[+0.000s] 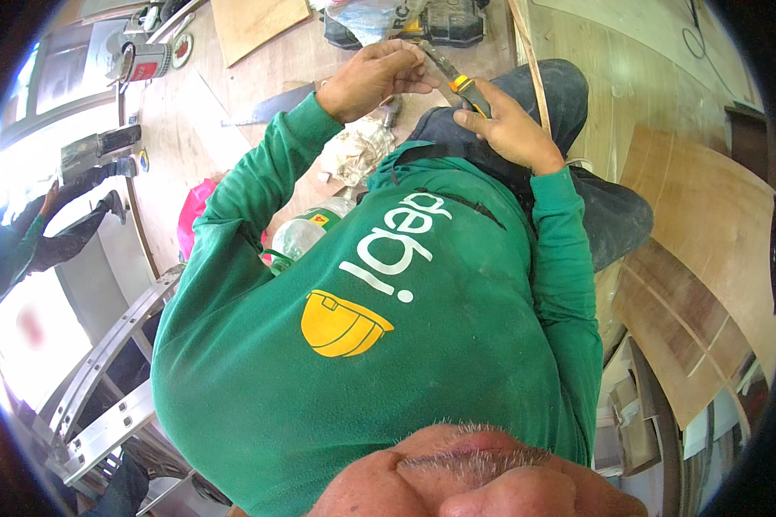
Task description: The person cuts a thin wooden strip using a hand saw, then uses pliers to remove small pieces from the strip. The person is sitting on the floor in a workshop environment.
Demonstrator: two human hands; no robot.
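My right hand [510, 129] is wrapped around the yellow and dark handle of a narrow-bladed hand tool [462, 84]. Its metal blade slants up and left from the handle; whether it is a knife, scraper or chisel I cannot tell. Beside the blade's far end, my left hand [378, 79] is closed, fingers curled and thumb pressed in. Whatever may be between those fingertips is too small to make out. Below the left hand lies a crumpled off-white cloth [358, 153]. A flat saw-like metal blade [276, 105] rests on the floor left of that wrist.
A wood strip [531, 65] stands beside my right hand. Far off are a dark tool case [457, 24], a plywood piece [254, 26] and a paint can [147, 62]. A plastic bottle [297, 237] sits at left, near a ladder [112, 422] and another person [26, 224]. Curved boards [694, 185] lean right.
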